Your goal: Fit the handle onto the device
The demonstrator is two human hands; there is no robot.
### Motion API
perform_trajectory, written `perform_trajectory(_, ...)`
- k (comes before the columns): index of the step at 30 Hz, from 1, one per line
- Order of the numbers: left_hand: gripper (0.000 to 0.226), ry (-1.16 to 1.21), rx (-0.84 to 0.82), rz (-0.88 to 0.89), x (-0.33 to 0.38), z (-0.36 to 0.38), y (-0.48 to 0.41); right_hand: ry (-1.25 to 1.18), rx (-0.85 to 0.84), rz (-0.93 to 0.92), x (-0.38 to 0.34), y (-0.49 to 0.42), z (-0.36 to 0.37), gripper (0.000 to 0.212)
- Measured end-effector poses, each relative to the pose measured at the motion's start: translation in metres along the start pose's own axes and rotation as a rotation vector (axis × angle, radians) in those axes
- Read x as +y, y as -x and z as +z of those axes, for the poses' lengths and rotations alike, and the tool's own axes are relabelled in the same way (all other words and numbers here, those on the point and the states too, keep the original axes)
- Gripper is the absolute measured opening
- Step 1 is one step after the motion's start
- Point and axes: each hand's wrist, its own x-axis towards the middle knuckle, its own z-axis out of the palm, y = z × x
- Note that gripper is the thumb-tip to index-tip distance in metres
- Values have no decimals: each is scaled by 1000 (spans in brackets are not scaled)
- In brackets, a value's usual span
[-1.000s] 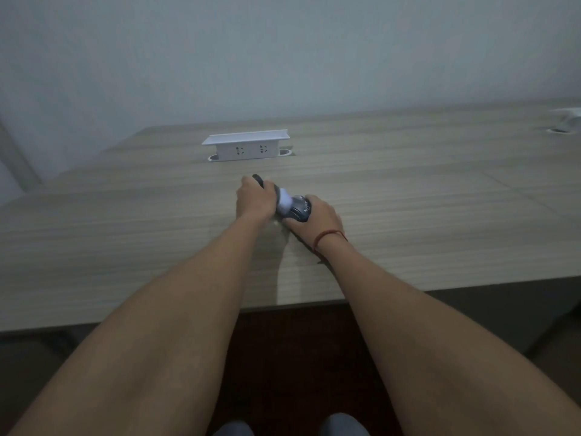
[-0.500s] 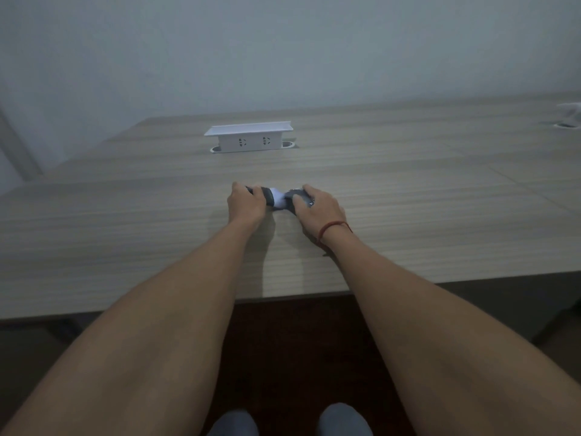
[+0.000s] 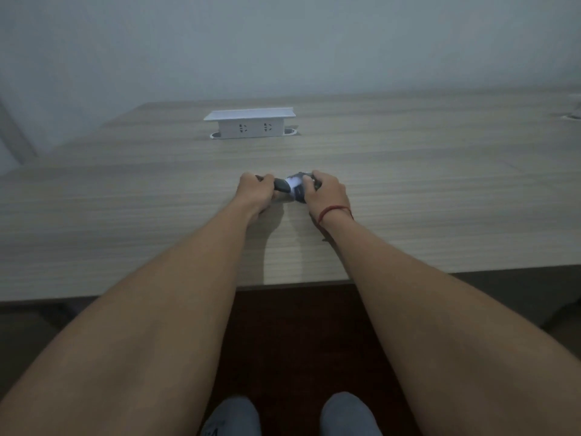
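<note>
**Two hands grip a small dark object over a wood-grain table**

A pale grey wall (image 3: pixel 283 42) fills the upper half of the view, plain and dimly lit. Below it spreads a broad table (image 3: pixel 440 184) with a light, striped wood-grain top; its near edge runs across the middle, with dark floor beneath. Both bare forearms stretch forward from the lower corners and meet near the table's centre.

A white pop-up socket box (image 3: pixel 250 123) stands raised from the tabletop farther back, its lid flat on top and two outlets on its front face; no writing can be read on it.

The left hand (image 3: pixel 255 191) has its fingers curled round the dark end of a small dark-and-white object (image 3: pixel 290 187), and the right hand (image 3: pixel 325 191) clamps the other, rounder end, its fingers wrapped over the top. The object sits between the hands, just above or on the table; which one is unclear. A red string bracelet (image 3: pixel 333 210) circles the right wrist. Two grey shoe tips (image 3: pixel 232 416) show at the bottom edge.
</note>
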Motion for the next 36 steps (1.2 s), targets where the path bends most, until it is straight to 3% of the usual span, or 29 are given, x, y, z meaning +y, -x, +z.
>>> perform_trajectory(2, 28, 11, -40, -17, 0, 0, -1, 19, 3, 15, 0, -3, 1, 28)
perform_trajectory(5, 37, -12, 98, 24, -4, 3, -1, 46, -6, 13, -1, -2, 2, 29)
perform_trajectory(7, 36, -51, 95, 40, -2, 5, 3, 55, -6, 11, 0, -2, 2, 29)
perform_trajectory(11, 27, 58, -310, -122, 8, -10, 3, 67, -5, 25, 0, -7, 1, 31)
perform_trajectory(12, 25, 68, -349, -149, 9, -16, 4, 81, -16, 18, -2, -7, 1, 33)
perform_trajectory(13, 25, 79, -325, -145, 5, -16, -1, 94, -31, 10, -3, -6, 2, 34)
perform_trajectory(18, 37, -25, 107, 56, -12, -2, -6, 98, -63, -42, -1, -2, 2, 33)
perform_trajectory(20, 31, -7, 27, 85, -11, -2, -5, 78, -54, -40, -1, -4, 1, 33)
perform_trajectory(24, 28, 76, -242, -50, -4, -16, -3, 75, -61, -14, -3, -4, 1, 38)
perform_trajectory(29, 29, 100, 53, 3, -11, 1, -9, 80, -58, -31, -2, -1, 0, 37)
perform_trajectory(34, 26, 139, -206, -46, -4, -6, -1, 76, -40, -6, -4, -1, -1, 37)
perform_trajectory(36, 26, 227, -118, -54, -5, -5, -2, 87, -43, -17, -4, 0, -1, 36)
